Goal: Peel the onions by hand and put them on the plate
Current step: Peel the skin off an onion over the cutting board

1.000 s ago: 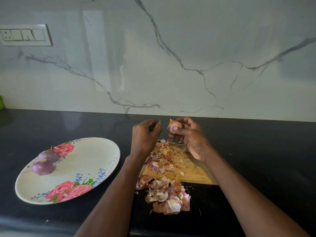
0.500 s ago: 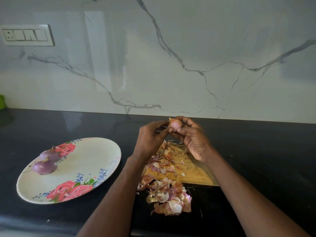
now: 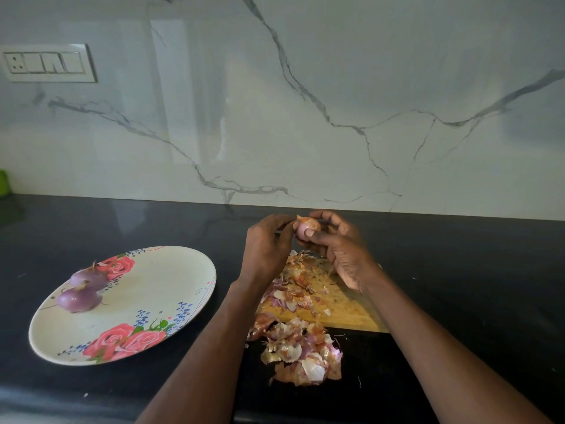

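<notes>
Here the right hand point(image 3: 342, 249) is curling round a small, half-peeled pinkish onion point(image 3: 306, 228), the left hand's point(image 3: 267, 246) fingertips pinching its papery skin.

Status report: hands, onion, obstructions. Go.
Right hand grips small half-peeled pink onion; left hand pinches its skin. Two peeled purple onions on floral plate. Nothing obstructing.

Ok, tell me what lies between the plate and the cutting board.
In the head view, the left forearm crosses above the gap between the plate and the cutting board; beneath it only bare black counter shows. The peels lie nearer, in front of the board.
</notes>
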{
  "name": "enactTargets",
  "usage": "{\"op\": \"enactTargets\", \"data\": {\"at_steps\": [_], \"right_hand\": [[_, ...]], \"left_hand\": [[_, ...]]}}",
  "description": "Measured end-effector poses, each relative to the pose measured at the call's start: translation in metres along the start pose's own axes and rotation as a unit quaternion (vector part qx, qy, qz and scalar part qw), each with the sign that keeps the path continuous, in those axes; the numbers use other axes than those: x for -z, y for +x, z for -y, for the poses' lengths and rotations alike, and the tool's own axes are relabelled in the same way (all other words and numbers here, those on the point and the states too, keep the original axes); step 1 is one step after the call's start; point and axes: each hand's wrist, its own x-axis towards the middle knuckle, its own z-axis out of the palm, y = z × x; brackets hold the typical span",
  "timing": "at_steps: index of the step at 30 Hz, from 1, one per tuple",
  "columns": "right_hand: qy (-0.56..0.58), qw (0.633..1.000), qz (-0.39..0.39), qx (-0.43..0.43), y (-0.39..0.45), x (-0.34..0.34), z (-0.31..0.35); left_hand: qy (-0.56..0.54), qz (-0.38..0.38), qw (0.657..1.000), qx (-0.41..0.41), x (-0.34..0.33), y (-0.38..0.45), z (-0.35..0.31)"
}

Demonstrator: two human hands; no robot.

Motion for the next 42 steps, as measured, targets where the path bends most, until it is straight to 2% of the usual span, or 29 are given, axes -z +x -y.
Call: {"op": "enactTargets", "data": {"at_steps": [5,11,20,27,33,36,38,42], "right_hand": [[-0.003,1.0,-0.013,-0.009,0.002,0.001,-0.005],[0.064,0.998,0.002,-0.029,0.003,0.005,-0.003],[0.131,0.991,0.01,-0.036,0.006,0.003,-0.001],[0.127,0.991,0.002,-0.036,0.008,0.007,-0.003],[0.132,0.991,0.002,-0.03,0.008,0.007,-0.002],[0.129,0.991,-0.003,-0.028,0.007,0.006,-0.001],[0.116,0.993,-0.002,-0.022,0.006,0.006,0.0],[0.102,0.995,0.003,-0.012,0.004,0.006,0.002]], "left_hand": [[-0.005,-0.004,1.0,0.029,-0.004,-0.001,0.001],[-0.039,-0.009,0.995,0.088,-0.007,0.001,0.003],[-0.029,-0.062,0.986,0.152,-0.003,0.003,0.003],[-0.037,-0.002,0.987,0.157,-0.001,0.004,0.002],[-0.032,-0.03,0.978,0.202,0.001,0.006,0.003],[-0.127,-0.018,0.972,0.2,0.003,0.007,0.002],[-0.21,0.027,0.958,0.194,0.004,0.007,-0.001],[-0.268,0.079,0.94,0.196,0.005,0.005,-0.007]]}}
